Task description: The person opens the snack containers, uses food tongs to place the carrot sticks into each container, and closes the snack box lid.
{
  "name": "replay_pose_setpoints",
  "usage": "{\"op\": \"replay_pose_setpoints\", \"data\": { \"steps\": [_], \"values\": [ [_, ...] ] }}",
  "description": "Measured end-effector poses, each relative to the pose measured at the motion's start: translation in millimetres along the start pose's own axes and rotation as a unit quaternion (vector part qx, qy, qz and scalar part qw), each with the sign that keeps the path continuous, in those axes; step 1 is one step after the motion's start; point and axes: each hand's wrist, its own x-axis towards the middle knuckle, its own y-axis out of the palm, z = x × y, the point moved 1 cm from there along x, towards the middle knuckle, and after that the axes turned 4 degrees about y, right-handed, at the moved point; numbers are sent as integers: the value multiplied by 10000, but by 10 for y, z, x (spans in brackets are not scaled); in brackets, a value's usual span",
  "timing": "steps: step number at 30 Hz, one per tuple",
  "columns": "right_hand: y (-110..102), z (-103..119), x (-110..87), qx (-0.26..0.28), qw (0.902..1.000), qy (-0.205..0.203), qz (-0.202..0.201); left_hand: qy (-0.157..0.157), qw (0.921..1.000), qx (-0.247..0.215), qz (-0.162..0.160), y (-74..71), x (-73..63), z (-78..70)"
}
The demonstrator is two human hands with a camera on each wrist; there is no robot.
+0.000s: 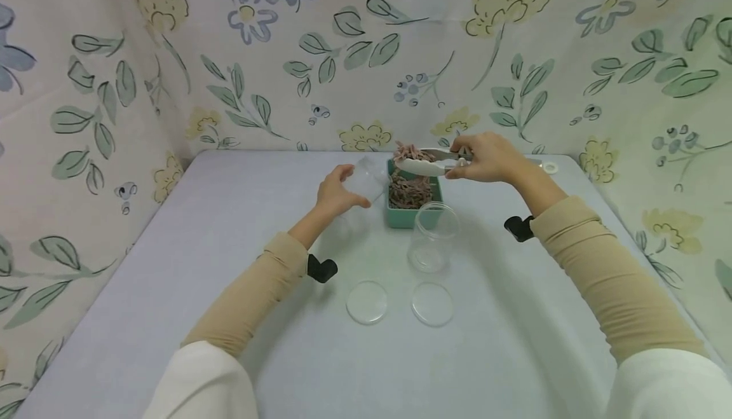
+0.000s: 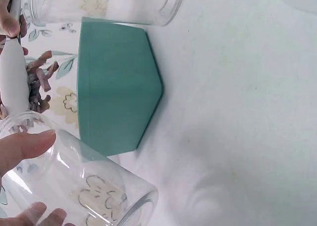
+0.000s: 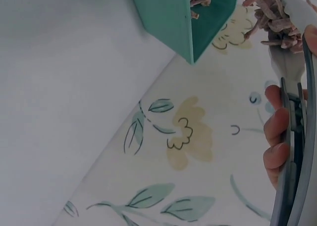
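Left hand [image 1: 336,195] gripped a tilted clear jar [image 1: 366,180], right hand [image 1: 486,157] pinched tongs [image 1: 422,168] with brown shreds [image 1: 407,152], green box [image 1: 403,219] and 2 clear discs [image 1: 367,302] lay on the bench [image 1: 229,215]

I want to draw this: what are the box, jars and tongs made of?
Box: smooth, evenly green, low-gloss, probably plastic. Jars: clear and glossy with highlights, glass or hard plastic. Tongs: white ends look matte, perhaps silicone or plastic; grey handles look like shiny metal.

Teal box [image 1: 403,219], white-tipped tongs [image 1: 420,168], floral backdrop [image 1: 343,107]
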Motion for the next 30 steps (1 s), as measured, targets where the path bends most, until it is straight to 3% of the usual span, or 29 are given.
{"op": "replay_pose_setpoints", "data": {
  "steps": [9, 16, 23, 30],
  "values": [
    [-46, 27, -12, 103, 9983, -579, 42, 508, 9977, 365, 249, 22, 74, -111],
    [-54, 53, 19, -513, 9931, -1043, 121, 668, 9948, 634, 432, 61, 76, -154],
    [-86, 221, 74, -1551, 9666, -2039, -77, 803, 9909, 908, 588, 47, 71, -180],
    [-120, 419, 132, -2478, 9330, -2608, -10, 786, 9900, 916, 728, 31, 76, -200]
  ]
}}
